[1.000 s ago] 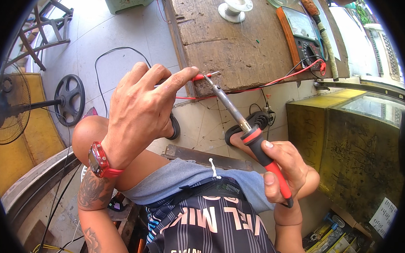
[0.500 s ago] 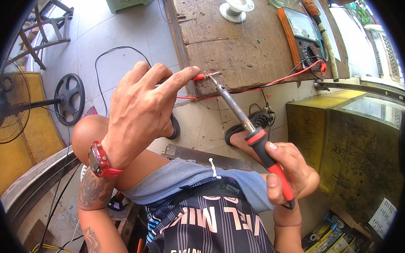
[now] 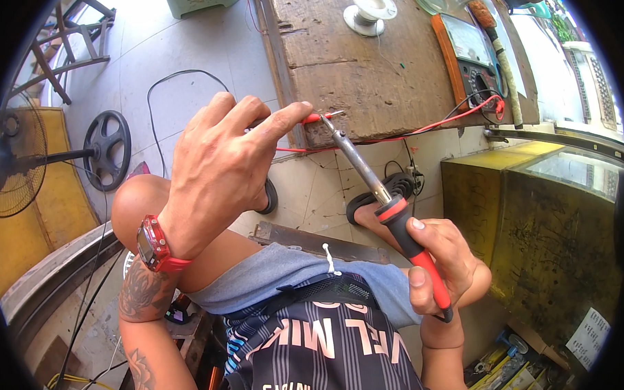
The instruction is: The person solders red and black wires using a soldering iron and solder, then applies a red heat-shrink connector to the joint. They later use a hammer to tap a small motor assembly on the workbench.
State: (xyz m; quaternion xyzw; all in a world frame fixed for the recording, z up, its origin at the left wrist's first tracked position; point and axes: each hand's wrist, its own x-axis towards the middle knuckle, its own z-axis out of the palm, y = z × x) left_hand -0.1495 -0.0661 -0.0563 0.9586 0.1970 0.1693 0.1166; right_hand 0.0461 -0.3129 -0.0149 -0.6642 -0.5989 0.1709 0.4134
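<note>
Head view. The left hand (image 3: 216, 171) is raised over the near edge of the wooden surface (image 3: 371, 73), its grip pressed together, thumb and forefinger pinching the red wire (image 3: 313, 118) at its bared end. From there the wire runs right along the surface edge toward the analogue meter (image 3: 471, 56) at the far right.

The right hand (image 3: 437, 265) sits lower and nearer the body, its grip wrapped tight around the red-and-black handle of the soldering iron (image 3: 367, 176). The iron's long axis runs diagonally, from the handle at lower right up and left to its tip, which meets the pinched wire end just beside the left fingertips (image 3: 297, 113). The wire end therefore lies up and left of the right hand, and the left hand is the nearer one.

A spool of solder (image 3: 370, 10) stands on the surface, well apart from both hands. A fan (image 3: 24, 164) stands on the floor at left.
</note>
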